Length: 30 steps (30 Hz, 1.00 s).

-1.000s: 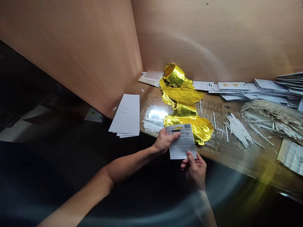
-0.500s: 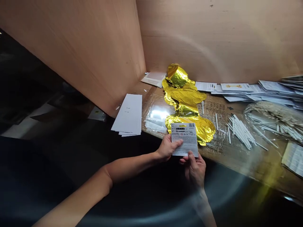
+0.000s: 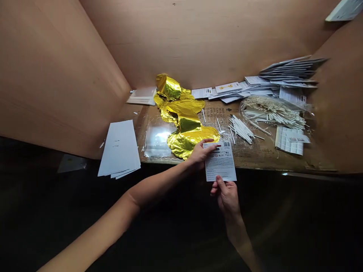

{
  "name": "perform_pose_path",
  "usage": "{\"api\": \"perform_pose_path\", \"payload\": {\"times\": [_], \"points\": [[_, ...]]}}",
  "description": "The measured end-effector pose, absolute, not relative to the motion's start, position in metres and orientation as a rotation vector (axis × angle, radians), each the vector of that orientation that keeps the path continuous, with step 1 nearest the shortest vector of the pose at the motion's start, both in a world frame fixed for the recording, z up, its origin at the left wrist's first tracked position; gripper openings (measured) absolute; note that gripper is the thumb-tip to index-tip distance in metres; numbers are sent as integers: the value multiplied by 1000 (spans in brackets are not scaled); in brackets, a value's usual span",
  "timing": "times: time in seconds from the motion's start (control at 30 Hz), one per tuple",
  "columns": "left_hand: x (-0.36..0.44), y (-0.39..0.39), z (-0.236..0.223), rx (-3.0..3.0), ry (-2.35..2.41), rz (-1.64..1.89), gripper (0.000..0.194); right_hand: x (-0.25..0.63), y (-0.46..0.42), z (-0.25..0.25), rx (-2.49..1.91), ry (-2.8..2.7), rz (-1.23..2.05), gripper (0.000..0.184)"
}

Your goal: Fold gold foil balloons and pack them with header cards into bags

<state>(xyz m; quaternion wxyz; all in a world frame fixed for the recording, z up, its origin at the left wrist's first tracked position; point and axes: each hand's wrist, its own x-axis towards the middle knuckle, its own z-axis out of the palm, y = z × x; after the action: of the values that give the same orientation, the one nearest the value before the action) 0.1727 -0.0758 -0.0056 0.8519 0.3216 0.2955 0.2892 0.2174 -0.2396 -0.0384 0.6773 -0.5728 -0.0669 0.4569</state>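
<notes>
I have the printed card (image 3: 221, 166) between both hands, just right of centre in the frame, tilted so its printed side faces up towards me; it is lifted off the desk (image 3: 252, 161), over the near edge. My left hand (image 3: 200, 154) grasps its upper left side, thumb lying across the front near the top and fingers mostly hidden behind. My right hand (image 3: 227, 196) pinches the bottom edge, thumb on the face, the other fingers curled underneath.

To handle it well, I judge that a light grip is enough: the card looks thin, and a hard squeeze from the right thumb could crease the lower edge. My left thumb partly covers the print at the top, so sliding it outward to the margin would show me more. Holding both hands level should stop the card bowing.

The crumpled gold foil (image 3: 191, 138) lies just beyond my left hand, in the middle of the frame, so I would best not let my knuckles drag it. The loose white sticks (image 3: 241, 129), right of centre, could probably roll if my wrist brushed them. The clear sleeves (image 3: 155, 145) lie left of the foil, well apart from my right hand.
</notes>
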Motion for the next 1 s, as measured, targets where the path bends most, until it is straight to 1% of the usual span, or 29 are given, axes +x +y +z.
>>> {"api": "perform_pose_path", "payload": {"times": [0.1,0.2,0.27,0.33,0.47,0.5,0.57,0.6,0.67,0.83,0.9,1.0], "points": [[187,-75,-14,682,626,596,64,218,-236,-40,-1258,-92,1002,53],[194,-92,-30,723,626,623,61,220,-230,-46,-1209,-28,943,53],[193,-102,-37,829,582,581,61,226,-232,-52,-1182,16,919,52],[188,-104,-38,1080,535,546,62,233,-237,-56,-1161,36,925,53],[177,-89,-32,1964,573,661,76,245,-248,-66,-1177,44,928,58],[175,-84,-32,2156,530,652,75,247,-249,-69,-1198,51,908,60],[174,-76,-34,2369,317,519,68,248,-249,-74,-1247,44,852,61],[174,-73,-36,2397,199,428,64,248,-248,-77,-1271,24,829,61],[174,-69,-41,2379,53,304,63,249,-248,-82,-1306,-47,806,60],[172,-63,-42,2268,55,330,62,253,-252,-88,-1314,-202,884,57],[172,-62,-40,2216,68,351,54,255,-254,-90,-1348,-264,910,55],[179,-57,-40,2143,90,386,41,259,-256,-90,-1456,-350,860,53]]}}
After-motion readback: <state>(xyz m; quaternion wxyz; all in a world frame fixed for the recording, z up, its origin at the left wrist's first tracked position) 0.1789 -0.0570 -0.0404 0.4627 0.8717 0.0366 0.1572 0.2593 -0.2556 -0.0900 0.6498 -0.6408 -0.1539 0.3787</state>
